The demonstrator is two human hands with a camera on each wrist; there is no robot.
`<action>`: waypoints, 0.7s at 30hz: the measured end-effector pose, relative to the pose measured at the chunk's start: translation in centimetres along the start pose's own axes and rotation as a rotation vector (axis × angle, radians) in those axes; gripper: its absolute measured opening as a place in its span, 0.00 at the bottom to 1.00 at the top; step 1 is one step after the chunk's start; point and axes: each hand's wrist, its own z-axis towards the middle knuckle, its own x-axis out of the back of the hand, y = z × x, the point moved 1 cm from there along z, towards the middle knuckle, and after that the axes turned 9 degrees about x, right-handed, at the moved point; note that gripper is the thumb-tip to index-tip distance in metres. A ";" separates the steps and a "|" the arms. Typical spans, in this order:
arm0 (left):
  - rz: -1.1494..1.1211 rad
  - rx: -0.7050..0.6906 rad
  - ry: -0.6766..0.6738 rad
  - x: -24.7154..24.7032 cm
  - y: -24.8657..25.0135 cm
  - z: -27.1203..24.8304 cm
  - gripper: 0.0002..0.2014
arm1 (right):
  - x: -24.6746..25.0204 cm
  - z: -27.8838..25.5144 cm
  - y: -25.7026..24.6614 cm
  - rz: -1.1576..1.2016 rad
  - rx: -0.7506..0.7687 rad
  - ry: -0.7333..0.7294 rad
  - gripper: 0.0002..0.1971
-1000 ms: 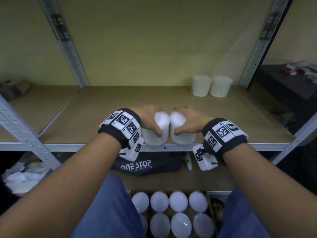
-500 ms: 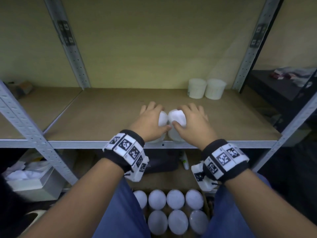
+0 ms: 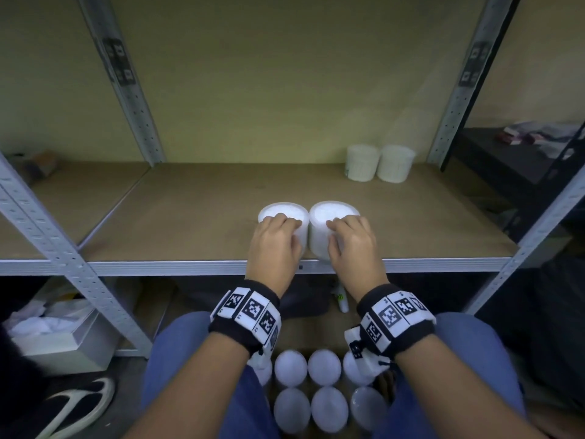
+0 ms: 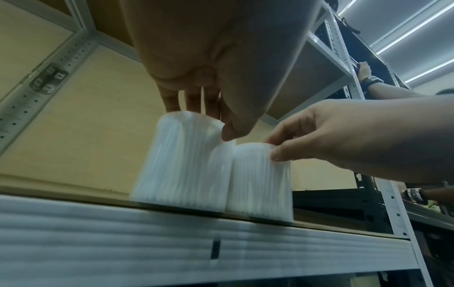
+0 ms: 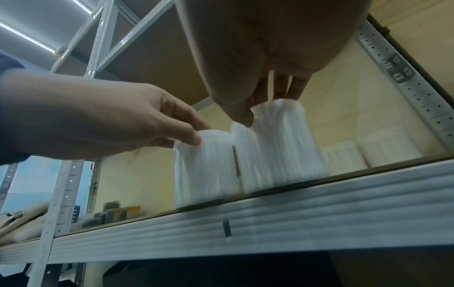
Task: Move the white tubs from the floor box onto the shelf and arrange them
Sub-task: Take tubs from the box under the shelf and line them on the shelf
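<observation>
Tubs [image 3: 316, 229], two, upright on shelf [image 3: 196, 210], each hand's [image 3: 273, 245] grip pinching one.

left grip [image 3: 274, 240]: fingers curled, thumb pinching | right grip [image 3: 350, 240]: same, arms parallel

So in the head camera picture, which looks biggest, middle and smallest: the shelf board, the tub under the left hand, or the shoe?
1. Shelf board, biggest.
2. Shoe.
3. Tub under the left hand, though the shoe sits nearer the camera, so that's unsure.
</observation>
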 end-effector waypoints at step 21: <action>0.011 0.073 -0.087 -2.0 -0.5 5.1 0.12 | -2.6 5.4 2.5 -0.015 -0.139 -0.179 0.12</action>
